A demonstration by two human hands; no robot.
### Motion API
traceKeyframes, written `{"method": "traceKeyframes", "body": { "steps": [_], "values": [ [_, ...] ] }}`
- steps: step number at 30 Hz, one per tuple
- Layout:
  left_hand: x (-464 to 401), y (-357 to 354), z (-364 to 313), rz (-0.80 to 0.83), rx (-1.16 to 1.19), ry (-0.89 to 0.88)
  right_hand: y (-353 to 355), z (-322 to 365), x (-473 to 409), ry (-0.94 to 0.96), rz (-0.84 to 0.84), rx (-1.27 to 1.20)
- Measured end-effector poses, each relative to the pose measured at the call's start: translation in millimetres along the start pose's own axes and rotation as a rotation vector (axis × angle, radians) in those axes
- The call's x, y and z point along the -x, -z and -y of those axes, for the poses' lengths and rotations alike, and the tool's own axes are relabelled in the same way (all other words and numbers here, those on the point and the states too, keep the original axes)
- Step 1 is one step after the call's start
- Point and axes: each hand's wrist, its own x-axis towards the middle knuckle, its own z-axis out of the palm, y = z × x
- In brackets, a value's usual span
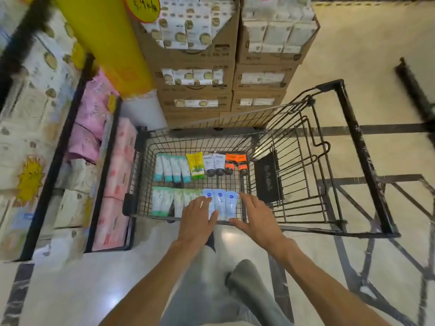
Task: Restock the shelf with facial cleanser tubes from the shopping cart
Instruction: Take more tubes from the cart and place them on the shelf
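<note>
Tubes of facial cleanser lie flat in two rows on the floor of the shopping cart (141,184), centre of frame, long axes running up-down in the picture. Upper row, left to right: teal-capped tubes (172,169) with caps toward the bottom of the frame, yellow tubes (195,165), grey tubes (213,164) with dark caps pointing down-frame, orange tubes (236,163) also caps down-frame. Lower row: pale green tubes (164,201) at left, then three blue tubes (229,204) side by side at right, upright in the picture; I cannot tell which end their caps are on.

I see my left hand (197,220) reaching over the near rim of the cart, fingers straight and slightly spread, fingertips lying over the leftmost blue tube and the green tube next to it. Real contact or just hovering, I cannot tell from this angle. Thumb points right, toward the middle blue tube.

My right hand (256,218) sits just right of the blue tubes, fingers extended and fanned wide, thumb stretched left under the rightmost blue tube's lower end. It holds nothing.

Cardboard boxes (195,74) of stock are stacked at the top centre. Shelf (56,161) with pink packs (94,118) runs down the left edge. Yellow pillar (106,43) stands upper left.
</note>
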Motion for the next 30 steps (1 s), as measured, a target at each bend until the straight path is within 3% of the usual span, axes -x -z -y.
{"method": "traceKeyframes", "body": {
  "steps": [8, 15, 22, 30],
  "values": [
    [-96, -27, 32, 0.211, 0.151, 0.105, -23, -26, -88, -0.115, 0.141, -0.011],
    [-156, -106, 59, 0.342, 0.162, 0.196, -80, -70, -146, -0.232, 0.274, -0.086],
    [-201, -192, 71, 0.302, 0.19, 0.285, -142, -123, -176, -0.289, 0.35, -0.117],
    [-223, -247, 52, 0.213, 0.023, 0.448, -174, -151, -185, -0.39, 0.363, -0.212]
  ]
}}
